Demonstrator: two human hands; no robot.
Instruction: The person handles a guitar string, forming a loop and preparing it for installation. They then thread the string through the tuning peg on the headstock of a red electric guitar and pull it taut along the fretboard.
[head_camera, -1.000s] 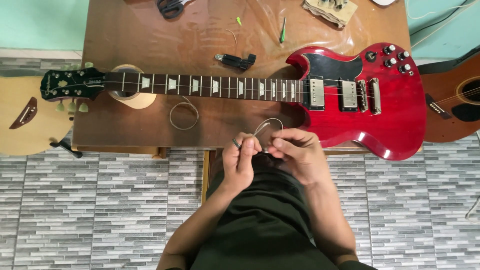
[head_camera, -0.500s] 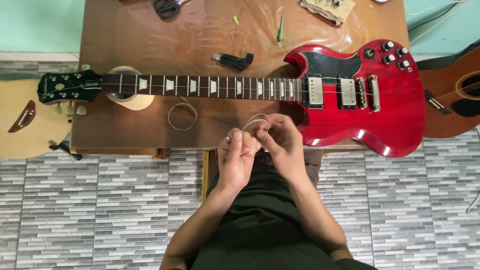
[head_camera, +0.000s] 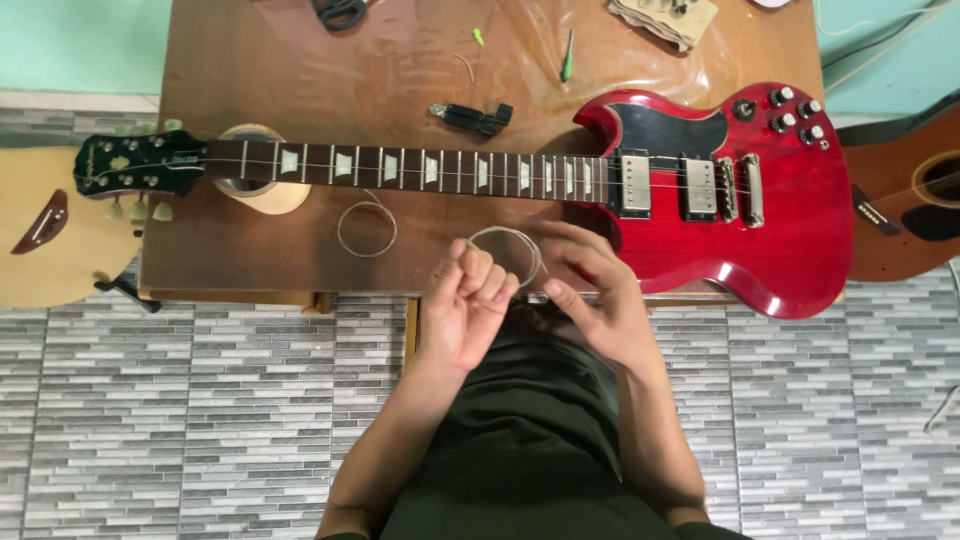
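A red electric guitar (head_camera: 780, 230) lies flat across a brown wooden table (head_camera: 290, 70), its neck running left to a black headstock (head_camera: 135, 162). Both of my hands are at the table's near edge, just in front of the guitar body. My left hand (head_camera: 468, 305) is closed, pinching a thin coiled guitar string (head_camera: 510, 240). My right hand (head_camera: 595, 295) holds the other side of the same coil, fingers partly spread. The coil forms a loop above my fingers.
A second loose string coil (head_camera: 366, 230) lies on the table below the neck. Black pliers-like tool (head_camera: 470, 118), green screwdriver (head_camera: 566, 55), scissors (head_camera: 340, 12) and a cardboard piece (head_camera: 662, 15) sit farther back. Acoustic guitars flank the table at left (head_camera: 45, 235) and right (head_camera: 905, 200). The floor is grey tile.
The coil has opened into a wider loop. My left hand has turned its fist upward and my right hand has spread its fingers and shifted slightly right.
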